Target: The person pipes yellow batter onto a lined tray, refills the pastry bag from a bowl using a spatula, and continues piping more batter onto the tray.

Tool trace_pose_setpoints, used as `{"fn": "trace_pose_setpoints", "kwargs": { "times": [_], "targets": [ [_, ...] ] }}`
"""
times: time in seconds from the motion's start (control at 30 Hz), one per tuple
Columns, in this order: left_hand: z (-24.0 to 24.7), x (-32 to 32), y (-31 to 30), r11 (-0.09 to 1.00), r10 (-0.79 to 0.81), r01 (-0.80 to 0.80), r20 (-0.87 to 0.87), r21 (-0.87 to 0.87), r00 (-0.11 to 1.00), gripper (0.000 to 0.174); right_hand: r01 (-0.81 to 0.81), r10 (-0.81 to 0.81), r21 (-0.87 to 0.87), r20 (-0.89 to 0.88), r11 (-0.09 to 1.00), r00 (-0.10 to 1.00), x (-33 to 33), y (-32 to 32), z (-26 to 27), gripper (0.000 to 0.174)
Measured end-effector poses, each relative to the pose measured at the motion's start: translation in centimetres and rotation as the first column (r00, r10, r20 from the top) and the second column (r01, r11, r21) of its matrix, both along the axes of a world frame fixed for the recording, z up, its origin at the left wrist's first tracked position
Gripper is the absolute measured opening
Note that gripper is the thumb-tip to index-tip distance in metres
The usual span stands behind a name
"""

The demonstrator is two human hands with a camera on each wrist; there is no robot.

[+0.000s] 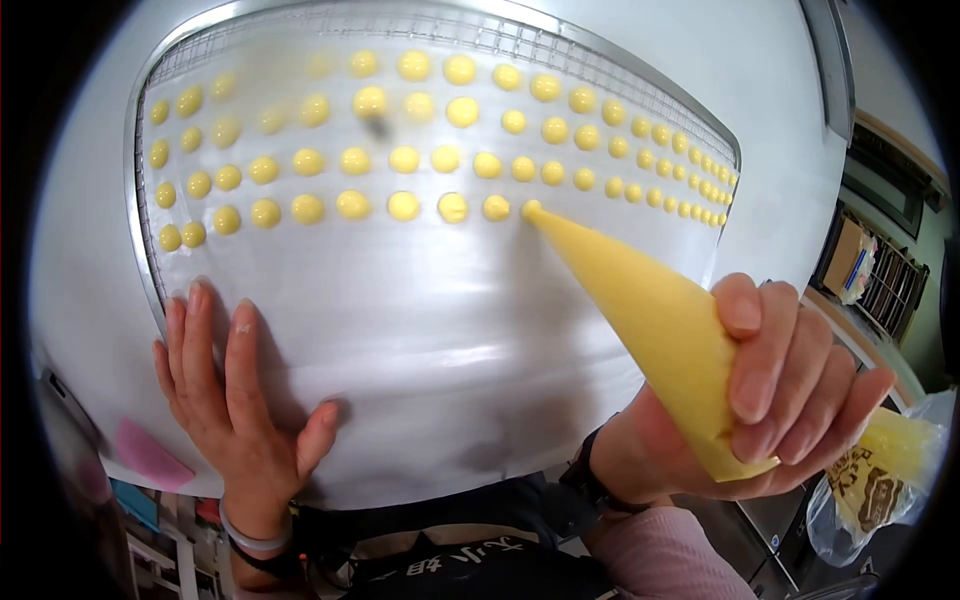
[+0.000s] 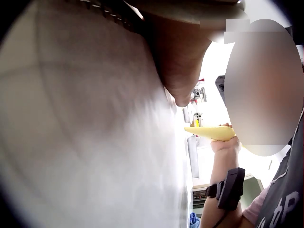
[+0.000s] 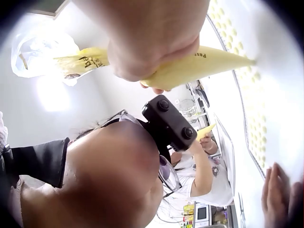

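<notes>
"Two hands, then. Which sits nearer the body?"

"Both, just past the apron (image 1: 460,565). The left hand (image 1: 235,415) lies palm down on the sheet (image 1: 430,330), fingers spread and thumb well apart from them. It grips nothing."

"Is it pressing hard?"

"I can't tell. I only see it resting there, fingertips near the left side of the tray (image 1: 137,250)."

"And the right hand (image 1: 790,385)?"

"Raised above the sheet, with its fingers curled in round the wide end of the bag (image 1: 630,300). They sit close together, bent over its side. How tightly they squeeze, the pictures don't show."

"Where does the bag point?"

"Away from the body, tilted down and narrowing to a tip. The tip touches a small yellow dot at the end of the nearest row."

"What's beside that hand?"

"A printed yellow piece (image 3: 80,63) in clear plastic (image 3: 35,52), sticking out past the fist. Whether it's one with the bag, I can't tell."

"And the dots (image 1: 404,206)?"

"Four curving rows on the sheet, beyond the left hand. The three farther rows run on to the right side; the nearest stops at the tip. Some at the upper left look blurred."

"Farther off?"

"Wire mesh (image 1: 500,40) shows along the tray's far edge. In the right wrist view another person (image 3: 209,178) in white stands in the background, holding a second yellow cone (image 3: 205,131)."
</notes>
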State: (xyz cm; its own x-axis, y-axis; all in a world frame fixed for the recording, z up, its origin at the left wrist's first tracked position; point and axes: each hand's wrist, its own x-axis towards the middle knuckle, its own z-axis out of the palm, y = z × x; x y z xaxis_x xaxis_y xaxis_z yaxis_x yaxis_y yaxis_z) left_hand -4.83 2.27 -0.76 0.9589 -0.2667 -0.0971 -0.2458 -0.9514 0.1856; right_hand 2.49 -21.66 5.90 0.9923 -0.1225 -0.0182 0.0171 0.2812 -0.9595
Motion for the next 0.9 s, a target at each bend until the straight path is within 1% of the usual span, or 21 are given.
{"fn": "trace_pose_setpoints", "kwargs": {
  "times": [0.13,0.2,0.27,0.33,0.4,0.47,0.5,0.57,0.6,0.67,0.7,0.83,0.9],
  "targets": [
    [0.0,0.1,-0.1,1.0,0.008,-0.008,-0.009,0.019,1.0,0.068,-0.007,0.007,0.004,-0.018,1.0,1.0,0.0,-0.3,0.3,0.053],
    [-0.1,0.0,-0.1,1.0,0.007,-0.007,-0.004,0.018,1.0,0.068,0.021,-0.02,0.051,-0.012,0.998,1.0,-0.6,-0.9,1.0,0.054],
    [-0.2,-0.2,0.2,1.0,0.01,-0.01,0.003,0.017,1.0,0.068,0.022,-0.021,0.025,-0.031,0.999,0.999,-0.8,-1.2,1.1,0.054],
    [-0.2,-0.3,0.3,1.0,0.005,-0.005,0.008,0.012,1.0,0.068,0.012,-0.012,-0.025,-0.007,1.0,1.0,-0.6,-1.3,0.2,0.054],
    [-0.2,-0.1,0.1,1.0,0.004,-0.004,0.013,0.011,1.0,0.068,0.007,-0.008,-0.027,-0.038,1.0,0.999,-0.4,-1.7,0.2,0.053],
    [-0.1,-0.1,0.0,1.0,0.009,-0.009,0.007,0.03,1.0,0.069,-0.035,0.034,-0.032,-0.007,0.999,0.999,-0.4,-2.0,0.0,0.052],
    [-0.1,-0.1,0.0,1.0,0.006,-0.006,0.006,0.03,1.0,0.069,-0.032,0.032,-0.031,-0.008,0.999,0.999,-0.5,-2.1,0.2,0.052],
    [0.0,-0.1,-0.1,0.999,0.005,-0.006,0.011,0.031,1.0,0.068,0.042,-0.042,0.031,-0.018,0.999,0.999,-0.9,-2.3,0.8,0.051],
    [-0.1,-0.1,-0.1,1.0,0.004,-0.004,0.011,0.03,1.0,0.068,0.043,-0.043,0.029,-0.017,0.999,0.999,-1.0,-2.5,0.8,0.051],
    [-0.2,-0.1,0.0,1.0,-0.005,0.004,0.021,0.018,1.0,0.068,0.036,-0.037,-0.047,-0.017,0.998,0.999,-1.1,-2.9,0.8,0.051],
    [-0.1,0.0,0.0,1.0,-0.008,0.008,0.022,0.015,1.0,0.068,0.004,-0.004,-0.04,-0.011,0.999,1.0,-0.8,-3.1,0.4,0.051],
    [0.0,0.3,-0.4,1.0,-0.016,0.015,0.027,0.02,1.0,0.067,0.008,-0.008,-0.037,-0.02,0.999,1.0,-0.6,-3.5,0.3,0.051],
    [-0.1,0.3,-0.4,1.0,-0.017,0.016,0.032,0.014,0.999,0.067,0.067,-0.067,0.003,-0.016,0.998,0.998,-1.0,-3.5,0.9,0.052]
  ]
}}
